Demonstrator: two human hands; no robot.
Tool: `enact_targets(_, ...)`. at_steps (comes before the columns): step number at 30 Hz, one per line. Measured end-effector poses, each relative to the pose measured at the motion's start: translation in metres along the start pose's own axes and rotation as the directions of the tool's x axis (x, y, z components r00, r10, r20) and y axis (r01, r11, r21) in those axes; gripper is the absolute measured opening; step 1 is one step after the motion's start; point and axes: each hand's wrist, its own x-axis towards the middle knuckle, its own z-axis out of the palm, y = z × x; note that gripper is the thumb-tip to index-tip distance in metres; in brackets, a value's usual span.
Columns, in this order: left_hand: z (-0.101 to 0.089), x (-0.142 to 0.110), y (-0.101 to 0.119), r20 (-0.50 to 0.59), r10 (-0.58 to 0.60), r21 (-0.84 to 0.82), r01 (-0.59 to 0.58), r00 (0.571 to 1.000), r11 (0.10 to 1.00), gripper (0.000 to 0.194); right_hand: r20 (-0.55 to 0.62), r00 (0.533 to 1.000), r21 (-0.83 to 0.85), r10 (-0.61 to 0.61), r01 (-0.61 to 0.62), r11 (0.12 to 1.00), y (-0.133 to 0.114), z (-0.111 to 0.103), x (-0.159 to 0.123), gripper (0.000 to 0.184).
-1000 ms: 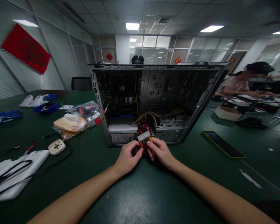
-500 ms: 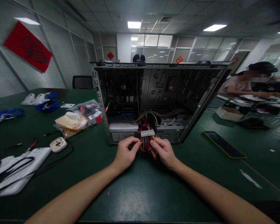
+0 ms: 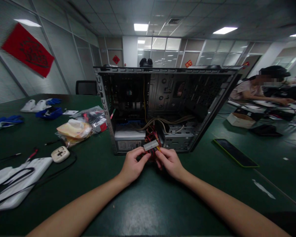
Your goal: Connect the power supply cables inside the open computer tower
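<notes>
An opened computer case (image 3: 162,69) stands on its side before me, its inside facing me. Between my hands is a white multi-pin power connector (image 3: 151,145), tilted, with a bundle of coloured wires (image 3: 154,135) running back into the case. My left hand (image 3: 134,164) pinches the connector's left end and its wires. Thumb and fingers of my right hand (image 3: 171,163) are closed on the yellow and dark wires at the connector's right. The power supply (image 3: 129,144) sits low in the case at left, and a metal drive cage (image 3: 180,142) at right.
Left on the green table (image 3: 138,204) lie a white power strip (image 3: 22,184) with black cords, a beige socket piece (image 3: 60,154), plastic bags (image 3: 75,129) and blue-white gloves (image 3: 6,121). At right are a green-edged phone (image 3: 234,153), a small box (image 3: 240,120) and a seated person (image 3: 249,89).
The connector has turned and shifted slightly left, its left end now lower. Both hands stay close together at the wires; the right hand has lifted a little.
</notes>
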Motion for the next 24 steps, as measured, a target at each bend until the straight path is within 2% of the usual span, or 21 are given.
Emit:
enact_targets(3,-0.002,0.002,0.000,-0.032,0.023,0.039,-0.022,0.999,0.999,0.021,-0.051,0.999,-0.019,0.004,-0.005,1.000,-0.005,-0.005,0.002,0.053)
enact_targets(13,-0.010,0.006,-0.001,-0.047,0.049,0.036,-0.047,0.998,0.998,0.019,-0.043,0.998,-0.033,-0.035,0.033,0.999,-0.007,-0.010,0.003,0.055)
enact_targets(17,-0.008,0.004,-0.004,-0.032,0.071,0.009,-0.070,0.997,0.997,0.020,0.028,0.978,-0.194,-0.207,0.209,0.959,-0.001,-0.010,0.002,0.048)
enact_targets(21,-0.005,0.000,-0.006,0.042,0.081,-0.048,-0.079,0.996,0.996,0.018,0.162,0.899,-0.375,-0.406,0.437,0.818,0.011,-0.009,0.000,0.023)
enact_targets(24,-0.002,-0.002,-0.005,0.075,0.076,-0.078,-0.070,0.994,0.994,0.014,0.201,0.866,-0.427,-0.458,0.499,0.755,0.017,-0.008,-0.002,0.014)
